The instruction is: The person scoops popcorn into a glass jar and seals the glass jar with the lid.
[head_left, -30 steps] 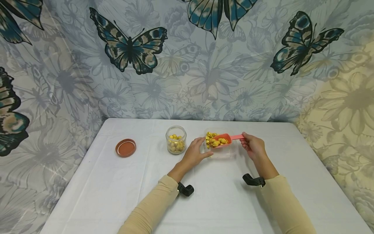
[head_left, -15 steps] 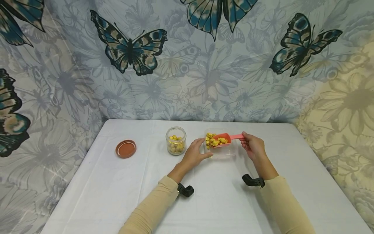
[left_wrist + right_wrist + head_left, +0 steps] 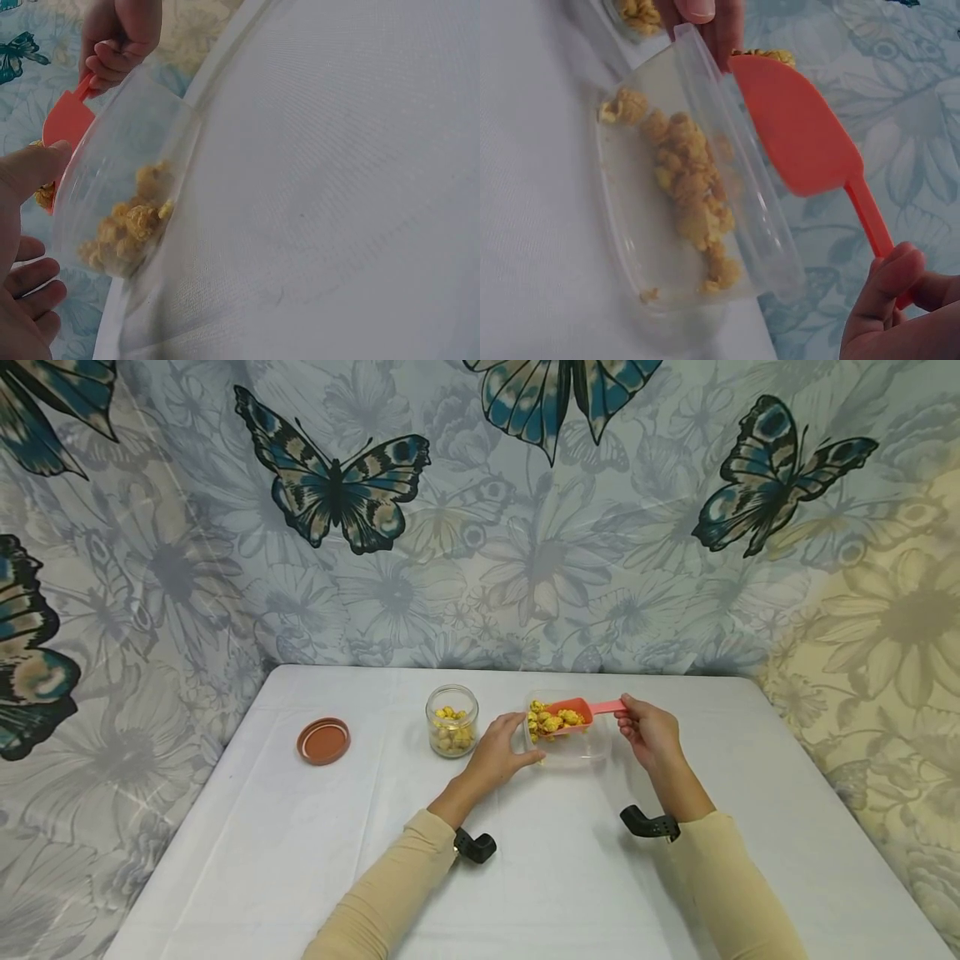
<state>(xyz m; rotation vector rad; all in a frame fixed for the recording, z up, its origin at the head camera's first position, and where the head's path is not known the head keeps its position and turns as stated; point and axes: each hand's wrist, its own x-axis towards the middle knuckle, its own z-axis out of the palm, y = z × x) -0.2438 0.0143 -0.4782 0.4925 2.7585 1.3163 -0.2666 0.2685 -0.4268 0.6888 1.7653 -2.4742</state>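
My right hand [image 3: 651, 732] pinches the handle of a coral-red scoop [image 3: 802, 135] filled with yellow caramel popcorn [image 3: 562, 720]. The scoop is level with or just over the rim of a clear plastic container [image 3: 622, 217], tilted slightly. More popcorn pieces [image 3: 131, 229] lie inside that container. At its left end, my left hand [image 3: 495, 750] spans the corner, thumb toward the near side and fingers toward the far side, fairly straight. In the left wrist view, that thumb [image 3: 37, 169] reaches the rim beside the scoop.
Left of the container stands a glass jar [image 3: 452, 731] without its lid, partly filled with popcorn. A brown round lid [image 3: 323, 742] lies farther left. All stand on a white cloth-covered table [image 3: 360, 860]. A butterfly-patterned wall [image 3: 480, 585] rises behind.
The scoop's handle and my right hand have risen very slightly, tipping the scoop a little. My left hand, the container, the jar and the lid stay in place.
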